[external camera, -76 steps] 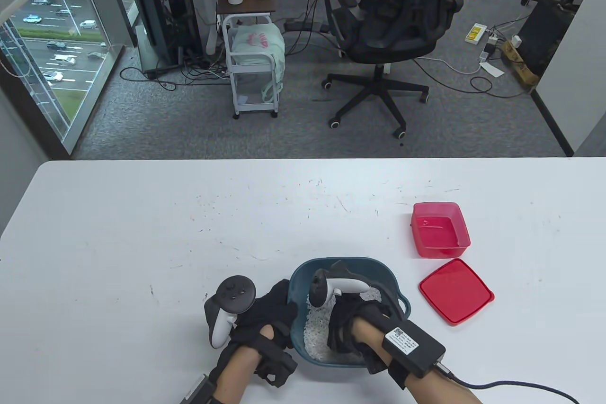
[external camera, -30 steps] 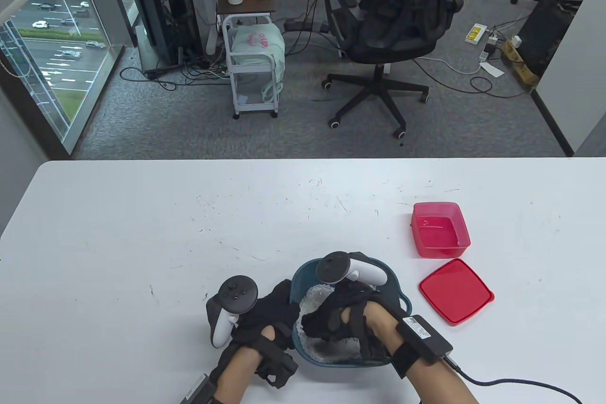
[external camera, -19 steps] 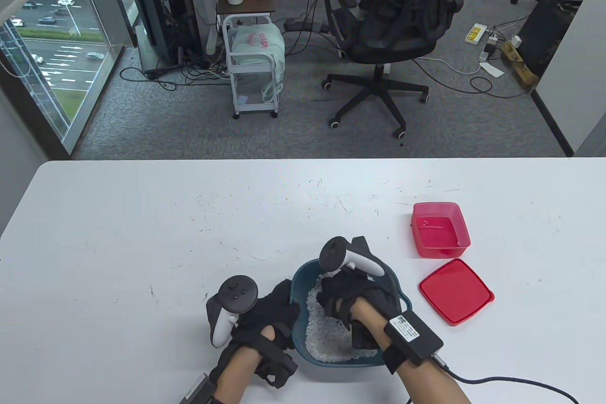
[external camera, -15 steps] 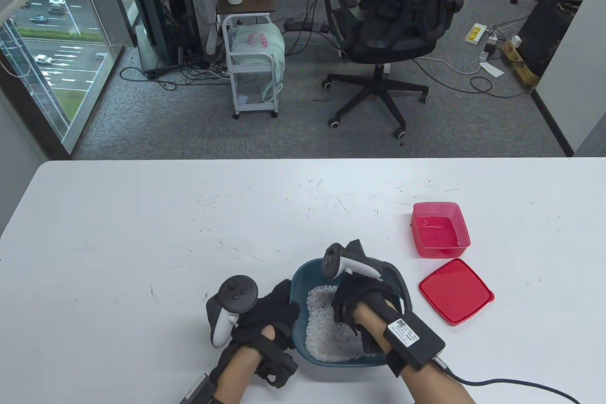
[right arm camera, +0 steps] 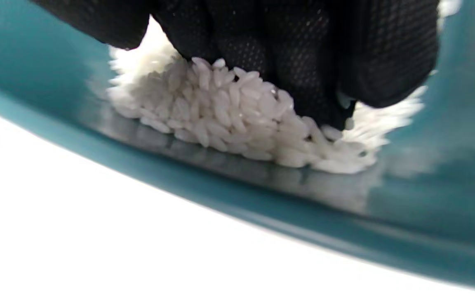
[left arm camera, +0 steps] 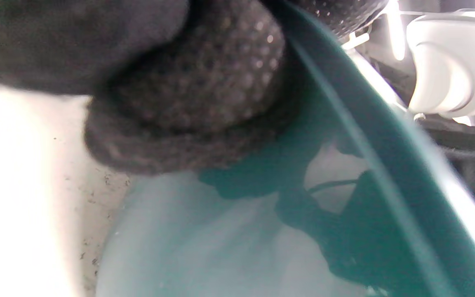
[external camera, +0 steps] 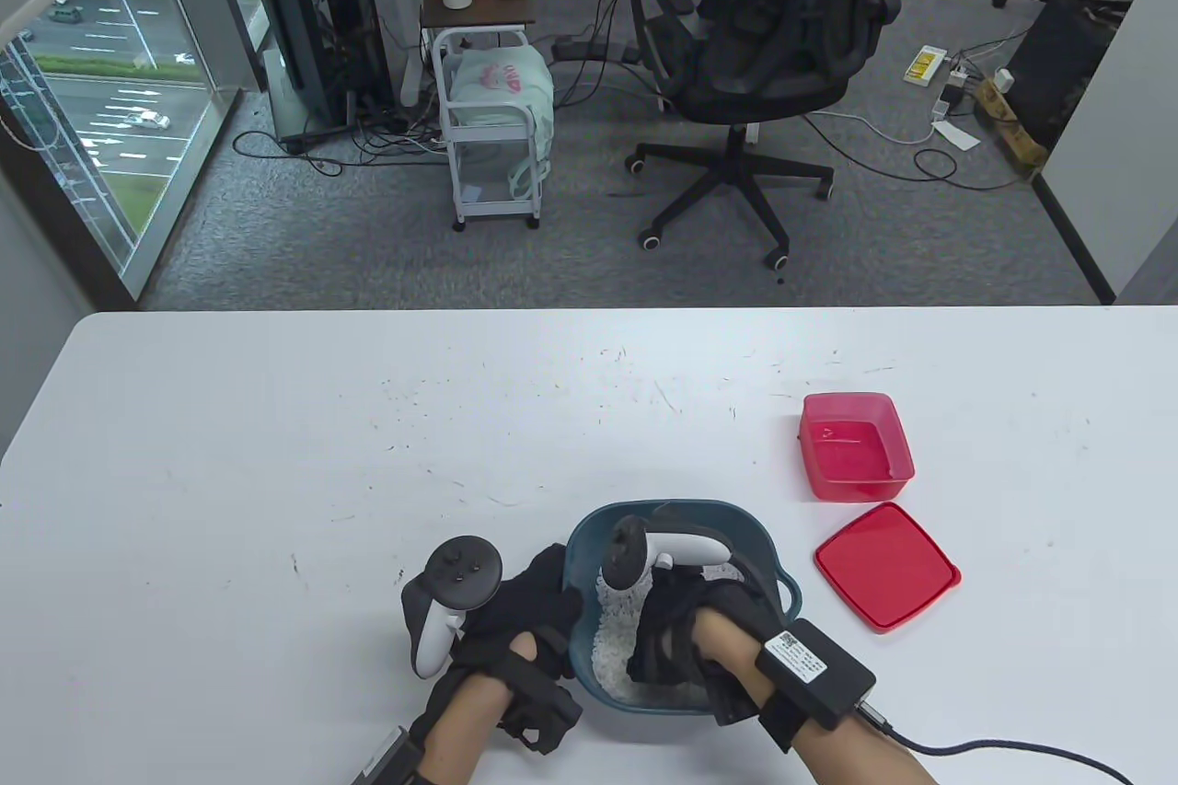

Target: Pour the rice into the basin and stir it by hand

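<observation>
A teal basin (external camera: 709, 511) stands near the table's front edge with white rice (external camera: 609, 643) in it. My right hand (external camera: 668, 630) reaches down into the basin, and its gloved fingers (right arm camera: 299, 45) dig into the rice (right arm camera: 229, 111) close to the basin's wall (right arm camera: 447, 173). To the left, my left hand (external camera: 555, 581) grips the basin's left rim. In the left wrist view its fingers (left arm camera: 204, 90) curl over the teal rim (left arm camera: 336, 136).
An empty red container (external camera: 856, 444) stands to the right of the basin, its red lid (external camera: 885, 566) lying flat just in front of it. The white table (external camera: 276, 454) stretches left and back. Beyond it are an office chair (external camera: 764, 40) and a cart (external camera: 492, 122).
My right hand has kept circling through the rice, going from the far right of the basin back to the near middle. The left hand and basin have stayed put.
</observation>
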